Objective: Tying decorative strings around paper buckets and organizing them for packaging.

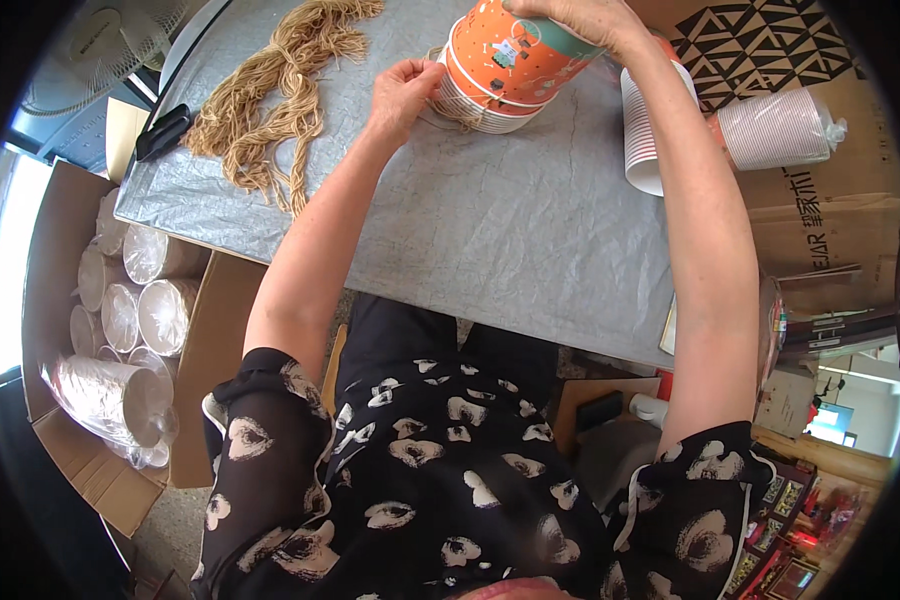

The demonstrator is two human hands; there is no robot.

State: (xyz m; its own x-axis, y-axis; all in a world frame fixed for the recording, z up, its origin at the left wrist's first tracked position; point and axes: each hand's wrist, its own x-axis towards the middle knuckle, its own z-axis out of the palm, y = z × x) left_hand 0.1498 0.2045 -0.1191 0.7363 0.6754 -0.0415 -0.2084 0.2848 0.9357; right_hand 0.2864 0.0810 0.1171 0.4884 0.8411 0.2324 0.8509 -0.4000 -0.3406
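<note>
A stack of orange paper tubs (495, 60) with printed pictures and a green end stands tilted at the far edge of the table, its white rims bunched at the bottom. Across the green end lies my right hand (580, 22), its fingers wrapped over it and partly cut off by the picture's edge. Thin tan twine (457, 108) passes around the tubs near their rims. My left hand (407, 95) is closed in a pinch on the twine at the left side of the rims. A bundle of loose tan twine (280, 95) is spread on the grey-covered table (510, 235).
Beyond my right forearm lie more stacked white-rimmed tubs (642, 135) and a wrapped stack of cups (775, 130). A black object (163, 133) sits at the table's left edge. Below it, an open carton (195, 375) holds several plastic-wrapped stacks. Patterned cardboard (760, 45) stands at right.
</note>
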